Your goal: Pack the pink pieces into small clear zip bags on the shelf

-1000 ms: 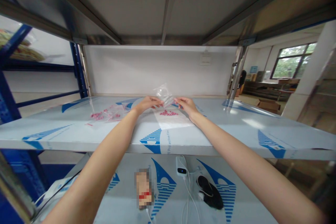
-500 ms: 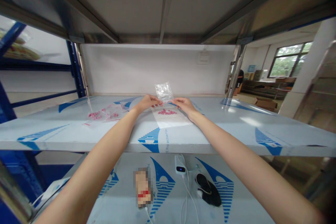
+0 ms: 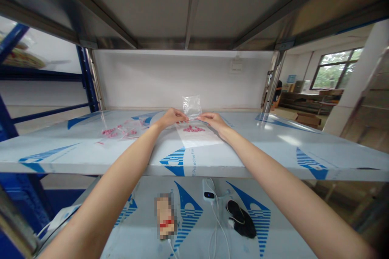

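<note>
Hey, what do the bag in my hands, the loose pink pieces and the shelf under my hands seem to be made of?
Bag: thin, glossy clear plastic, by its see-through sheet and bright creases. Pink pieces: perhaps plastic by their even colour; too small to tell finish. Shelf: perhaps metal under smooth, shiny plastic film, judging by reflections and printed blue patterns.

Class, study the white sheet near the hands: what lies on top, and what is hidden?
A cluster of small pink pieces lies on the white sheet. The patch directly beneath them cannot be seen, and the right hand seems to hide one far corner.
</note>
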Motion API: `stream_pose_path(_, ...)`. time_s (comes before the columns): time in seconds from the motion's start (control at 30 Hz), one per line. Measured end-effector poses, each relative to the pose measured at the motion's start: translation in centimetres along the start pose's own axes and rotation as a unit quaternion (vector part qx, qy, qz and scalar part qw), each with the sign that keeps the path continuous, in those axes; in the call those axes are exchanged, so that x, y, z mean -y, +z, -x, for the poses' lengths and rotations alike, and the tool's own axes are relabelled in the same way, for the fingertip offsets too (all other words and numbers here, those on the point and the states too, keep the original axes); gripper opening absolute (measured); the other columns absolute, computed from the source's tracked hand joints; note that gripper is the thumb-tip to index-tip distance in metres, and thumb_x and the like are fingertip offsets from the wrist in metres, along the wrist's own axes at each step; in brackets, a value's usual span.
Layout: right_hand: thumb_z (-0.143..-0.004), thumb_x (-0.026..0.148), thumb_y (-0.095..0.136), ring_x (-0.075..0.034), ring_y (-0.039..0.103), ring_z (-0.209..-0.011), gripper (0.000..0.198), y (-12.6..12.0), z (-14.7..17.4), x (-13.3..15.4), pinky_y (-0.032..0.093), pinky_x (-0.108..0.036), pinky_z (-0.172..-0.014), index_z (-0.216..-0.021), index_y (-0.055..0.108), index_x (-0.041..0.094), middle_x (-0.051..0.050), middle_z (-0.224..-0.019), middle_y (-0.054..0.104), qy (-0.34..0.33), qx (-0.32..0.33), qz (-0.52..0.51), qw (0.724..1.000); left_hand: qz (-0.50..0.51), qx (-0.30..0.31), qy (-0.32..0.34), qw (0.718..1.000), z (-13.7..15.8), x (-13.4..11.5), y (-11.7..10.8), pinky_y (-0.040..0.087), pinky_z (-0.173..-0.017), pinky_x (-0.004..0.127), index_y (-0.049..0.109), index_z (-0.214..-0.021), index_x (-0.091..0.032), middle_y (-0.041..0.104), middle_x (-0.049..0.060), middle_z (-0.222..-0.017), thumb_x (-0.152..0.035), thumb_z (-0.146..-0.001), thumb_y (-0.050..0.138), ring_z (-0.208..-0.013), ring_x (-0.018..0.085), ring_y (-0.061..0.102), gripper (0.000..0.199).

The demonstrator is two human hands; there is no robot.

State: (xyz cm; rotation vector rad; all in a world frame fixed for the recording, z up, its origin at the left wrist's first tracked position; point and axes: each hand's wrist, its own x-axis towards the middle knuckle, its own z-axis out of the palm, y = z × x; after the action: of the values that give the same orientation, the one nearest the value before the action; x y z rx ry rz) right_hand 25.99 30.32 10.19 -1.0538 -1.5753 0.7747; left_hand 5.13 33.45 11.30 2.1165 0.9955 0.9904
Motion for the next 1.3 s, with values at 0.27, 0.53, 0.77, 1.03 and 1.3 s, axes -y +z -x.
stream_pose_path(0.27, -0.063, 0.032, 0.072, -0.015, 0.056, -0.081, 0.021, 0.1, -0.4, -0.5, 0.038, -0.027, -0.076, -0.075, 0.069, 0.015, -0.005, -0.085, 0.066, -0.034, -0.012, 0.001, 0.999, 0.012, -0.003, -0.015, 1.0, 0.3, -1.0, 1.1, 0.04, -0.056, 0.022, 0.066, -0.08, -0.012, 0.068, 0.008, -0.082, -0.038, -0.07, 0.065, -0.066, 0.012, 0.056, 0.027)
stream_pose_path(0.53, -0.06, 0.031, 0.075, -0.017, 0.056, -0.093, 0.019, 0.2, -0.5, -0.4, 0.037, -0.028, -0.086, -0.07, 0.07, 0.016, -0.005, -0.099, 0.063, -0.041, -0.031, 0.024, 0.998, 0.027, 0.002, -0.004, 1.0, 0.3, -1.3, 1.3, 0.039, -0.054, 0.021, 0.067, -0.078, -0.01, 0.069, 0.008, -0.076, -0.032, -0.072, 0.065, -0.059, 0.01, 0.054, 0.023)
stream_pose_path(0.77, -0.062, 0.028, 0.073, -0.015, 0.055, -0.079, 0.015, 0.4, -0.6, -0.4, 0.038, -0.027, -0.076, -0.065, 0.066, 0.016, -0.004, -0.086, 0.063, -0.072, -0.016, 0.05, 0.996, 0.041, 0.015, 0.012, 0.999, 0.2, -1.3, 1.1, 0.04, -0.056, 0.022, 0.066, -0.076, -0.009, 0.067, 0.008, -0.07, -0.024, -0.072, 0.063, -0.059, 0.011, 0.054, 0.016)
stream_pose_path(1.03, -0.064, 0.027, 0.07, -0.013, 0.05, -0.071, 0.014, 0.2, -0.9, -0.5, 0.036, -0.026, -0.07, -0.065, 0.064, 0.015, -0.001, -0.073, 0.059, -0.079, -0.011, 0.05, 0.996, 0.043, 0.022, 0.015, 0.999, 0.4, -1.4, 1.4, 0.04, -0.054, 0.023, 0.065, -0.082, -0.01, 0.067, 0.008, -0.072, -0.034, -0.073, 0.065, -0.054, 0.009, 0.052, 0.026)
stream_pose_path(1.3, -0.065, 0.031, 0.068, -0.013, 0.046, -0.066, 0.017, 0.4, -0.4, -0.2, 0.033, -0.025, -0.064, -0.061, 0.062, 0.016, 0.0, -0.064, 0.055, -0.076, 0.015, 0.063, 0.995, 0.025, 0.045, 0.021, 0.998, 0.2, -1.3, 1.5, 0.037, -0.05, 0.022, 0.065, -0.071, -0.01, 0.066, 0.007, -0.065, -0.034, -0.074, 0.064, -0.049, 0.008, 0.048, 0.024)
